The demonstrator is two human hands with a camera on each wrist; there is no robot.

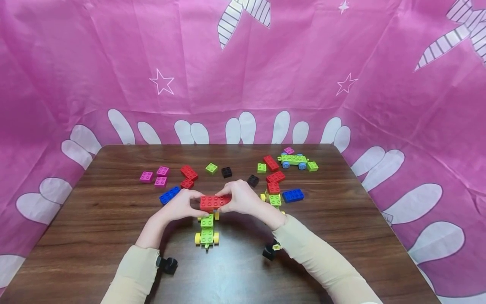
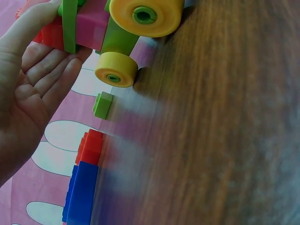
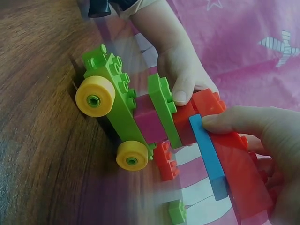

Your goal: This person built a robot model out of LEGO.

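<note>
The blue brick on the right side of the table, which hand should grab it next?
Probably the right hand: it is nearer that blue brick, while the left hand is farther across. Both hands hold red bricks, though, so the right would first have to let go.

Bricks [image 1: 189, 172] behind nearest wheeled base [image 1: 206, 237]

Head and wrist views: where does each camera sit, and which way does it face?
Head: on the head, facing forward and down over the table; left hand, right hand and sleeves show.
Left wrist: on that wrist, facing the yellow-wheeled car; only that hand shows.
Right wrist: on that wrist, facing that car, shared by both wrist views; both hands show.
</note>
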